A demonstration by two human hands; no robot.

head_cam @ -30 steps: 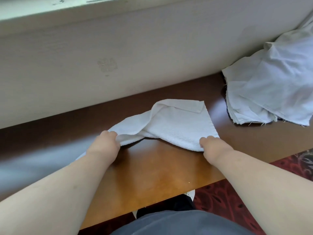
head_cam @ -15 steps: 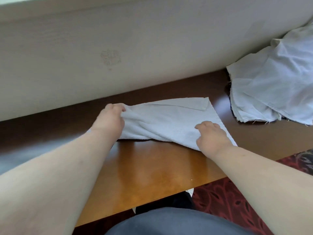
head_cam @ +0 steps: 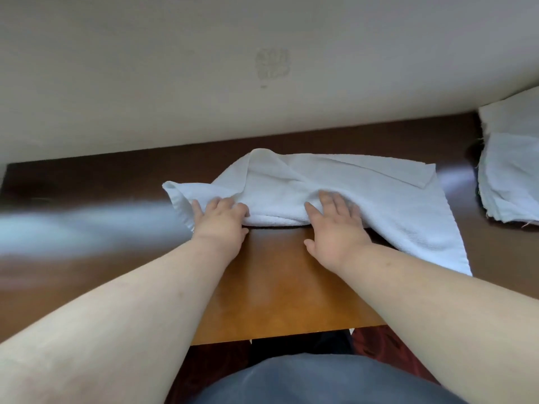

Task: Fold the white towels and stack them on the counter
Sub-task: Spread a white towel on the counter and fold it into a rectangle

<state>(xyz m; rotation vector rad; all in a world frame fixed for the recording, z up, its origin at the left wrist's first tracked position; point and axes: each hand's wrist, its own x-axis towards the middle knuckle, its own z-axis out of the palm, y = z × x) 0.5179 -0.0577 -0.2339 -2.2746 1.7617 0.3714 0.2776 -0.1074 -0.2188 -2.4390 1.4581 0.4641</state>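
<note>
A white towel lies partly folded and rumpled on the brown wooden counter, close to the wall. My left hand rests flat on the towel's near left edge with its fingers stretched forward. My right hand presses flat on the near fold at the middle, fingers spread. A corner of the towel trails toward the counter's front at the right. Another pile of white towels sits at the far right, cut off by the frame edge.
A pale wall rises straight behind the counter. The counter's front edge runs just before my body, with dark red patterned carpet below it. Bare counter stretches to the left of the towel.
Both hands have let go of the towel's edges and now lie flat on it. The near edge was carried back toward the wall, and the towel sits farther from the counter's front.
</note>
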